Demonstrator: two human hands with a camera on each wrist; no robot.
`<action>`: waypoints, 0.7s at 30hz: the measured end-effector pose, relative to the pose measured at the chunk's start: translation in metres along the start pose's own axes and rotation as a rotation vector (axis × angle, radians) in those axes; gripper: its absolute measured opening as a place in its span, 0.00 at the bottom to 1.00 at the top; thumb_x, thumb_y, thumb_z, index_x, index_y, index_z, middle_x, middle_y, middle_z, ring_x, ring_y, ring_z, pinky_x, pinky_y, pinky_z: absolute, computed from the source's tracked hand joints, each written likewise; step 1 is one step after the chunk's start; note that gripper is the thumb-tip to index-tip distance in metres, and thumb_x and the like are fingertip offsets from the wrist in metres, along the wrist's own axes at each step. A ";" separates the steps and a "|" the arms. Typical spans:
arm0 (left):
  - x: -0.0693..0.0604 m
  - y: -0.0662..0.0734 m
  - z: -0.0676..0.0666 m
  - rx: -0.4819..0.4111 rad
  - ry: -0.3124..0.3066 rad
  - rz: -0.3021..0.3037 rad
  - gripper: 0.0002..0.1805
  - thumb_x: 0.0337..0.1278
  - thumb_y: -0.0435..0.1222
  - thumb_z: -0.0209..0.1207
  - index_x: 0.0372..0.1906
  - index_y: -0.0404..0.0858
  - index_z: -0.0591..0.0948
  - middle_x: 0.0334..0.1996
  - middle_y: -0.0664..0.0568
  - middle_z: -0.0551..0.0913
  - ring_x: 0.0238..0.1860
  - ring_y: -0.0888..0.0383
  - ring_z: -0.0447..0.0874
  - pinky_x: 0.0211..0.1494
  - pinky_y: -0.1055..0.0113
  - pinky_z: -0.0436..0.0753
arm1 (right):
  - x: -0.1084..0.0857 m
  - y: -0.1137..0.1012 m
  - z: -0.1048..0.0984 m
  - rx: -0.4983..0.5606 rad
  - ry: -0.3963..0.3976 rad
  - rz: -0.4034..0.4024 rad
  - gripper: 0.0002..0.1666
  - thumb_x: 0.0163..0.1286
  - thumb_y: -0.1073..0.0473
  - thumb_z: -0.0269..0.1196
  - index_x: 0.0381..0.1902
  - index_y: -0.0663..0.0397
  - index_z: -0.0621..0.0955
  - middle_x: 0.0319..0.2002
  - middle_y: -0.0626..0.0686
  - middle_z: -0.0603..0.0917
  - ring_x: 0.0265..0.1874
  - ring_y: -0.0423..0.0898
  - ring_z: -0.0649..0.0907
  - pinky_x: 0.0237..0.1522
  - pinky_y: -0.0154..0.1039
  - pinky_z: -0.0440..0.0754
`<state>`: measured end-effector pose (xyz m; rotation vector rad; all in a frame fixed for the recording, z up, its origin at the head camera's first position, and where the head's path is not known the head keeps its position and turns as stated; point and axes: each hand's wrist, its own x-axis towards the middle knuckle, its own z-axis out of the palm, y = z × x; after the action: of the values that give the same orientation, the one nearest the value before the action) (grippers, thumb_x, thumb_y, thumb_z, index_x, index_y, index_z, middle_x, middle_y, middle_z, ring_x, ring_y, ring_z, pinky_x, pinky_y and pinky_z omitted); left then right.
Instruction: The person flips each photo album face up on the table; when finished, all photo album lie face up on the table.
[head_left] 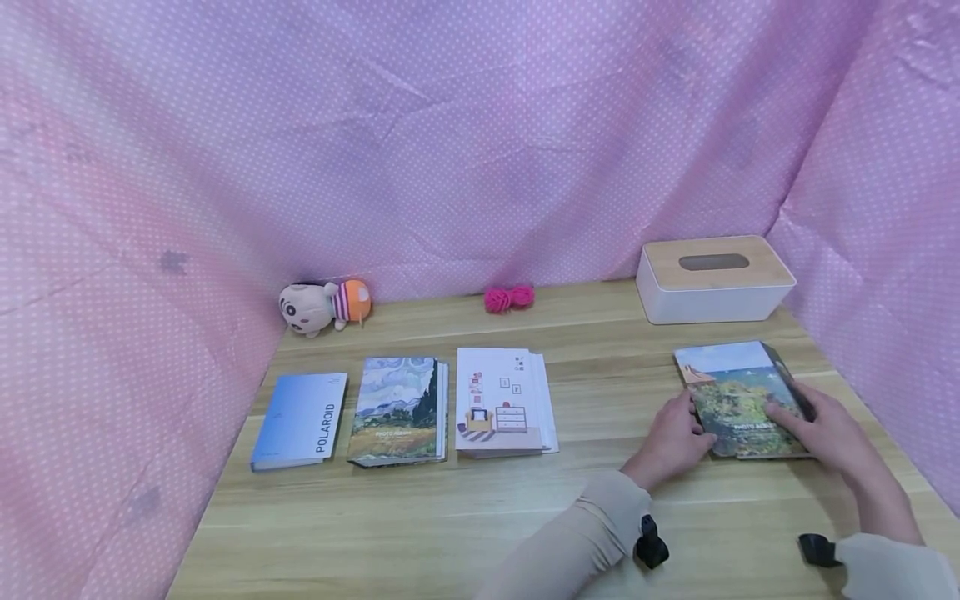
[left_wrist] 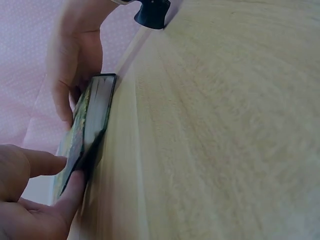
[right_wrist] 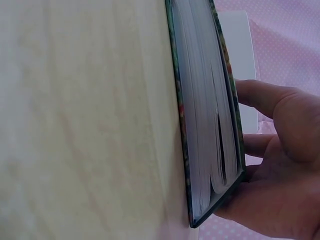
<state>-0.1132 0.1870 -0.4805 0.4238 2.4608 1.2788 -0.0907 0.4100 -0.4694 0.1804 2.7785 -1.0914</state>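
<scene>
A photo album with a painted garden-and-sky cover lies on the right part of the table. At its left edge and near corner, my left hand holds it between thumb and fingers. Across from that, my right hand grips the right edge, thumb on the cover. The right wrist view shows the album's page edges between green-edged covers, with the right hand beside them. Low in the left wrist view, the left hand's fingers touch the album's corner. The fingers beneath the album are hidden.
A blue Polaroid album, a landscape-covered photo album and a white illustrated album lie in a row leftward. Along the back are a plush toy, pink yarn and a tissue box. Pink dotted cloth surrounds the table.
</scene>
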 end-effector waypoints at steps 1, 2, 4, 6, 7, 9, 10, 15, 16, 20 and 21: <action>0.000 0.000 0.001 -0.003 0.005 -0.009 0.33 0.54 0.36 0.66 0.66 0.45 0.67 0.49 0.59 0.76 0.36 0.73 0.78 0.35 0.80 0.77 | 0.000 0.001 0.000 -0.003 -0.003 0.006 0.51 0.74 0.40 0.48 0.72 0.73 0.41 0.63 0.86 0.50 0.59 0.83 0.54 0.53 0.76 0.57; 0.001 0.000 0.002 -0.004 0.010 -0.013 0.34 0.54 0.36 0.66 0.66 0.45 0.67 0.50 0.58 0.76 0.36 0.73 0.78 0.36 0.81 0.77 | 0.001 0.001 0.000 -0.001 -0.006 0.009 0.51 0.74 0.40 0.48 0.72 0.72 0.41 0.64 0.86 0.49 0.59 0.84 0.54 0.53 0.77 0.56; 0.002 0.000 0.003 0.001 0.017 -0.013 0.35 0.53 0.35 0.67 0.67 0.45 0.68 0.51 0.58 0.75 0.36 0.73 0.78 0.35 0.82 0.77 | 0.001 0.002 0.000 -0.002 -0.005 0.019 0.51 0.73 0.38 0.48 0.72 0.71 0.41 0.64 0.85 0.48 0.60 0.83 0.53 0.53 0.77 0.56; 0.003 0.000 0.004 0.017 0.025 -0.005 0.35 0.52 0.34 0.68 0.66 0.45 0.69 0.50 0.57 0.75 0.35 0.74 0.78 0.35 0.82 0.76 | 0.002 0.001 0.000 -0.008 -0.004 0.028 0.52 0.73 0.38 0.48 0.73 0.70 0.41 0.65 0.84 0.47 0.60 0.83 0.52 0.53 0.77 0.56; 0.004 -0.001 0.004 0.026 0.028 0.000 0.34 0.51 0.35 0.68 0.65 0.46 0.70 0.48 0.58 0.75 0.34 0.74 0.78 0.35 0.83 0.76 | 0.002 0.001 -0.001 -0.010 -0.004 0.035 0.52 0.73 0.37 0.48 0.73 0.70 0.41 0.65 0.84 0.47 0.60 0.84 0.51 0.53 0.77 0.55; 0.005 -0.001 0.004 0.040 0.027 0.012 0.33 0.51 0.35 0.68 0.63 0.46 0.71 0.47 0.58 0.75 0.34 0.74 0.77 0.34 0.83 0.75 | 0.001 0.001 -0.002 -0.016 -0.002 0.045 0.52 0.73 0.37 0.48 0.73 0.69 0.41 0.65 0.84 0.47 0.60 0.84 0.51 0.52 0.77 0.56; 0.005 0.000 0.004 0.045 0.028 0.016 0.32 0.51 0.35 0.68 0.63 0.46 0.71 0.47 0.58 0.75 0.33 0.74 0.77 0.34 0.83 0.75 | 0.001 0.000 -0.003 -0.015 -0.004 0.053 0.52 0.73 0.37 0.48 0.73 0.68 0.41 0.65 0.84 0.46 0.60 0.84 0.51 0.52 0.77 0.56; 0.006 0.000 0.005 0.090 0.009 0.030 0.31 0.52 0.36 0.68 0.63 0.47 0.72 0.48 0.58 0.75 0.33 0.74 0.76 0.34 0.83 0.75 | -0.001 -0.001 -0.006 0.023 -0.002 0.078 0.51 0.72 0.37 0.48 0.74 0.66 0.43 0.64 0.85 0.49 0.59 0.83 0.55 0.51 0.74 0.61; 0.006 0.000 0.005 0.102 0.006 0.031 0.31 0.52 0.37 0.68 0.62 0.47 0.72 0.48 0.58 0.75 0.33 0.73 0.75 0.35 0.82 0.75 | -0.002 -0.001 -0.006 0.035 0.006 0.077 0.50 0.72 0.37 0.48 0.74 0.66 0.44 0.64 0.85 0.50 0.59 0.82 0.56 0.51 0.72 0.64; 0.007 0.002 0.005 0.163 0.005 0.027 0.30 0.52 0.40 0.68 0.61 0.48 0.73 0.48 0.60 0.74 0.35 0.71 0.73 0.37 0.79 0.75 | -0.006 0.000 -0.009 0.142 0.074 0.025 0.44 0.73 0.42 0.52 0.74 0.62 0.51 0.66 0.70 0.66 0.53 0.43 0.78 0.44 0.38 0.79; 0.007 0.003 0.004 0.177 0.008 0.023 0.29 0.52 0.41 0.68 0.61 0.48 0.73 0.49 0.60 0.74 0.35 0.70 0.72 0.39 0.79 0.75 | -0.007 0.000 -0.010 0.188 0.092 0.003 0.41 0.73 0.45 0.53 0.74 0.60 0.54 0.63 0.60 0.73 0.48 0.32 0.77 0.40 0.30 0.78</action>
<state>-0.1169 0.1946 -0.4813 0.4933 2.5931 1.0763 -0.0846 0.4164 -0.4603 0.2627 2.7499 -1.3779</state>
